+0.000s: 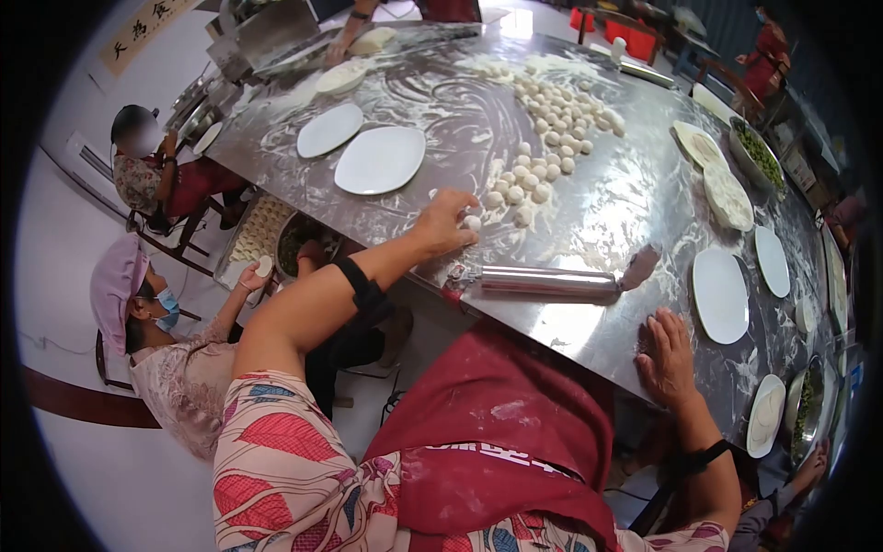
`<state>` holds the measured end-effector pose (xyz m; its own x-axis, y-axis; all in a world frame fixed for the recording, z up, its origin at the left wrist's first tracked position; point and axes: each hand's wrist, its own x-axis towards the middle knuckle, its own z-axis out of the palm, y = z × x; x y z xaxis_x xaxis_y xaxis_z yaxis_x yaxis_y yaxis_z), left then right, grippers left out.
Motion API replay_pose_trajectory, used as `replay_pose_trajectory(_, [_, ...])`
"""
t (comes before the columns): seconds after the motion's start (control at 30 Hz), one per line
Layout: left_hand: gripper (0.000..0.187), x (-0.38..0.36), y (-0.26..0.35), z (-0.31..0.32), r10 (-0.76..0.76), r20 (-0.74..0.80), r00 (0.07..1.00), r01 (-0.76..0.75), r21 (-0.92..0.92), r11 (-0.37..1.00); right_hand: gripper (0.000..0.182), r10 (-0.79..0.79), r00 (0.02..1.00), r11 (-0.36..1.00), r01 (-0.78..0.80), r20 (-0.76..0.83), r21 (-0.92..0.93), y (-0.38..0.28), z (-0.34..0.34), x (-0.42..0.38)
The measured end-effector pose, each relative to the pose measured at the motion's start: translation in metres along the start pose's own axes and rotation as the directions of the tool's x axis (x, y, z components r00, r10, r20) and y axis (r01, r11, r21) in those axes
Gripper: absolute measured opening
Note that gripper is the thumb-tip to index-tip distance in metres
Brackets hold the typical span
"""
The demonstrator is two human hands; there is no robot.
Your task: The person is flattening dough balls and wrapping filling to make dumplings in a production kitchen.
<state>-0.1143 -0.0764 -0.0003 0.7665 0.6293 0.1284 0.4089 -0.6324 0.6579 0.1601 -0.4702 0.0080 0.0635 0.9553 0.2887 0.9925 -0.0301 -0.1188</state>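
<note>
My left hand [446, 223] reaches over the near left part of the metal table, fingers curved and apart. A small white dough ball [472, 224] lies right at its fingertips, by the thumb; whether they touch is hard to tell. Beyond it spreads a floury heap of dough balls [552, 129]. My right hand [668, 357] rests flat at the table's front edge, fingers stretched out and holding nothing. Between my hands lies a shiny metal rolling pin [550, 283], its right handle [641, 267] dusted with flour.
White plates [380, 160] lie at the left, others [721, 294] at the right. Flattened dough sheets [727, 196] and bowls of green filling [756, 155] stand along the right side. A person in a purple cap [120, 285] sits at my left, holding a wrapper near a tray of dumplings [261, 230].
</note>
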Motion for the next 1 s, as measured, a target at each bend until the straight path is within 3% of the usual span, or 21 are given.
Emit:
replay_pose_trajectory(0.1, [0.04, 0.005, -0.003, 0.0, 0.142, 0.04, 0.989, -0.144, 0.042, 0.989, 0.055, 0.023, 1.0, 0.999, -0.022, -0.021, 0.024, -0.002, 0.002, -0.001])
replay_pose_trajectory(0.3, [0.035, -0.006, -0.005, -0.023, 0.128, 0.033, 0.991, -0.131, 0.144, 0.981, 0.055, 0.069, 0.994, 0.996, -0.064, -0.079, 0.054, -0.004, 0.006, -0.001])
replay_pose_trajectory(0.4, [0.034, -0.006, -0.024, -0.03, 0.09, 0.077, 0.993, -0.092, 0.022, 0.995, 0.055, 0.084, 0.993, 0.994, -0.078, -0.079, 0.076, -0.005, 0.005, 0.001])
replay_pose_trajectory(0.5, [0.036, -0.005, -0.035, -0.029, 0.121, 0.098, 0.988, -0.123, 0.012, 0.992, 0.056, 0.091, 0.994, 0.992, -0.084, -0.066, 0.092, -0.006, 0.006, 0.001])
replay_pose_trajectory(0.6, [0.047, -0.009, -0.003, -0.045, 0.085, 0.155, 0.984, -0.112, 0.172, 0.979, 0.057, 0.086, 0.995, 0.992, -0.08, -0.053, 0.102, -0.003, 0.005, 0.002])
replay_pose_trajectory(0.7, [0.075, 0.001, -0.009, -0.036, 0.293, -0.065, 0.954, -0.256, 0.335, 0.907, 0.058, 0.082, 0.996, 0.991, -0.077, -0.042, 0.106, -0.004, 0.005, 0.003])
replay_pose_trajectory(0.8, [0.088, 0.016, -0.01, -0.021, 0.307, -0.003, 0.952, -0.264, 0.505, 0.822, 0.058, 0.072, 0.997, 0.993, -0.069, -0.028, 0.095, -0.003, 0.006, 0.004])
replay_pose_trajectory(0.9, [0.09, 0.018, -0.007, 0.002, 0.27, 0.026, 0.963, -0.225, 0.633, 0.741, 0.06, 0.072, 0.997, 0.993, -0.07, -0.008, 0.095, -0.003, 0.004, 0.005])
replay_pose_trajectory(1.0, [0.094, 0.014, -0.002, 0.016, 0.129, 0.074, 0.989, -0.148, 0.573, 0.806, 0.062, 0.077, 0.997, 0.994, -0.077, 0.009, 0.074, 0.001, 0.002, 0.007])
